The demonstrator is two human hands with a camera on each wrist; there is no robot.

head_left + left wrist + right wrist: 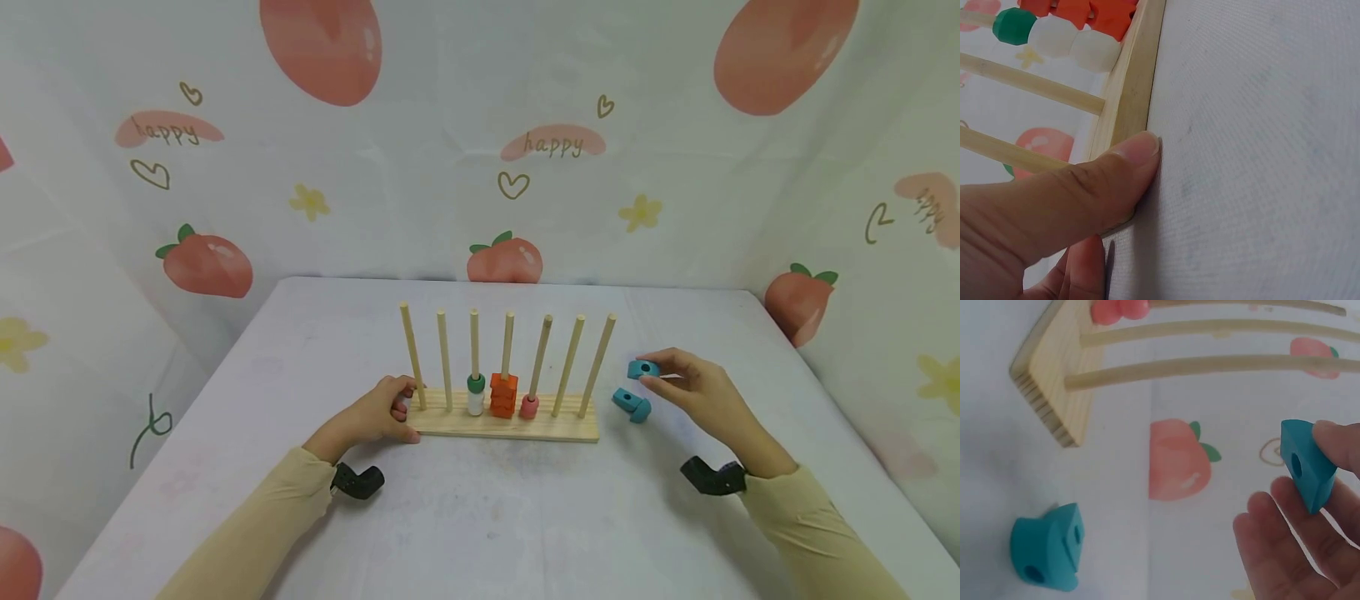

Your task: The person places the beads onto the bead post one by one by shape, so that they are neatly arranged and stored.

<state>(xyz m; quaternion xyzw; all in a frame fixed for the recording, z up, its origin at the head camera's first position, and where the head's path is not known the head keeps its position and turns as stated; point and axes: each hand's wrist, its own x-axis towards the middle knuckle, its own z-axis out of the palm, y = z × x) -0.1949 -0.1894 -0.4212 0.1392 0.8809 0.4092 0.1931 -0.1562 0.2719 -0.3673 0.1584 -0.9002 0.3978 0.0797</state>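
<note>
A wooden peg board with several upright pegs stands on the table. My left hand grips its left end, the thumb along the front edge and the other fingers partly hidden behind. In the right wrist view, my right hand pinches a teal bead with a hole through it, thumb on one side, fingers on the other. Below that hand two more teal beads lie against each other. The board's pegs carry a green bead above white beads, a stack of orange beads and pink beads.
Bare pegs rise at both ends of the board. A white cloth covers the table, and a printed fabric backdrop encloses its back and sides. Black wrist cameras sit on both wrists.
</note>
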